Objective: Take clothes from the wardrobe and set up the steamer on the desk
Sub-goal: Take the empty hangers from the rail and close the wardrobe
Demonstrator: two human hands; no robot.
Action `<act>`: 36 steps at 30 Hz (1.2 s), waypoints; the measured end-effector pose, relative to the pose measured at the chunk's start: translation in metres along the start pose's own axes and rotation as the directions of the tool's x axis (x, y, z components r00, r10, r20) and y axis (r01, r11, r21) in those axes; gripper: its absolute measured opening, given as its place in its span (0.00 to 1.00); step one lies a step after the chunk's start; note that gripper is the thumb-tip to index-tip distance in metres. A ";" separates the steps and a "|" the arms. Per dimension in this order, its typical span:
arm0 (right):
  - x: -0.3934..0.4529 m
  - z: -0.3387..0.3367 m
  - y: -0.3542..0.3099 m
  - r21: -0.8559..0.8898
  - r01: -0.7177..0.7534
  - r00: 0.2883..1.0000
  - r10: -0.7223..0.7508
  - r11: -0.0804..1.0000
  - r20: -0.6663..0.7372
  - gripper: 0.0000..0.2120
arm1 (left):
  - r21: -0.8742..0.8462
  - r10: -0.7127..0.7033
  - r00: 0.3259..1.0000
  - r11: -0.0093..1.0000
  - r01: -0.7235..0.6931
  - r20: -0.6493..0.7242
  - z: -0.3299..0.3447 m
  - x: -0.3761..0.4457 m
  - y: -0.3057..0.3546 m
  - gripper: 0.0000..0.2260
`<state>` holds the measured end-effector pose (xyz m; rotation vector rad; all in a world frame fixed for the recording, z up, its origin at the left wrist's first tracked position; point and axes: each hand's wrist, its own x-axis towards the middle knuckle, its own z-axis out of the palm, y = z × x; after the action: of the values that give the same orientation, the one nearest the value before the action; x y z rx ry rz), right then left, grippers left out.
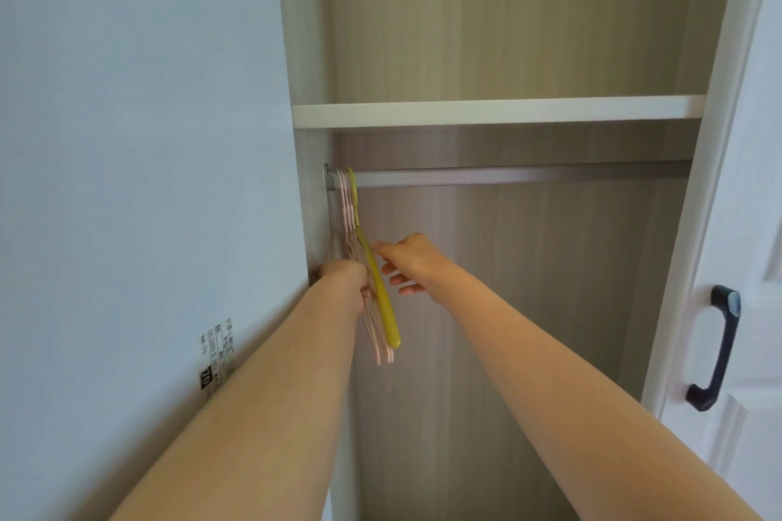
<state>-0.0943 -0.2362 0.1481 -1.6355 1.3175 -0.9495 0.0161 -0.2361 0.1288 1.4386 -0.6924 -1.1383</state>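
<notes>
Clothes: none in view — the wardrobe (508, 266) shows only bare hangers, so the garments the task wants must hang or lie somewhere outside this view.
Hangers: a yellow-green hanger (378, 288) and a bunch of pink hangers (348, 207) hook over the rail (508, 176) at its far left end, pushed up against the side panel; they tilt toward the camera, probably because the hands are drawing them out.
Left hand (345, 275): curled in against the pink hangers at their lower part, seemingly gripping the bunch to hold it aside, though the fingers are hidden behind the wrist.
Right hand (408, 262): relaxed, fingers spread and loose, fingertips just beside the yellow-green hanger; whether they touch it I cannot tell — likely about to separate it from the bunch.
Wardrobe contents: the rail compartment holds just the hangers; the shelf (499, 110) above shows nothing on what can be seen of it.
Door (744, 224): swung open at right, its dark handle (717, 347) facing in.
Steamer and desk: not visible.
Wall (127, 140): a printed label (216, 355) is stuck low, left of the wardrobe.
</notes>
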 end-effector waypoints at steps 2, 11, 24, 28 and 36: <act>0.000 0.004 -0.004 0.010 -0.014 1.000 0.014 1.000 -0.018 0.14 | 0.005 0.022 0.999 1.000 -0.023 0.031 0.000 -0.005 0.000 0.10; 0.003 0.001 -0.009 -0.055 -0.083 0.996 0.082 0.995 -0.017 0.08 | 0.080 0.055 0.994 0.995 -0.062 0.092 0.003 -0.004 -0.002 0.09; 0.016 0.000 0.005 0.067 -0.098 0.992 0.103 0.993 -0.077 0.04 | -0.013 0.086 0.989 0.996 -0.085 0.116 0.006 0.000 -0.008 0.15; 0.017 -0.017 0.014 0.025 -0.109 0.985 0.112 0.994 -0.131 0.06 | -0.088 0.145 0.986 0.987 -0.138 0.084 0.009 0.000 -0.003 0.15; 0.007 -0.042 0.013 0.072 -0.127 0.969 0.139 0.989 -0.206 0.13 | -0.252 0.132 0.986 0.962 -0.103 0.100 0.026 0.011 0.024 0.15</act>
<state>-0.1364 -0.2502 0.1525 -1.4127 1.5064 -1.0919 0.0008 -0.2617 0.1515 1.1149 -0.6823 -1.1772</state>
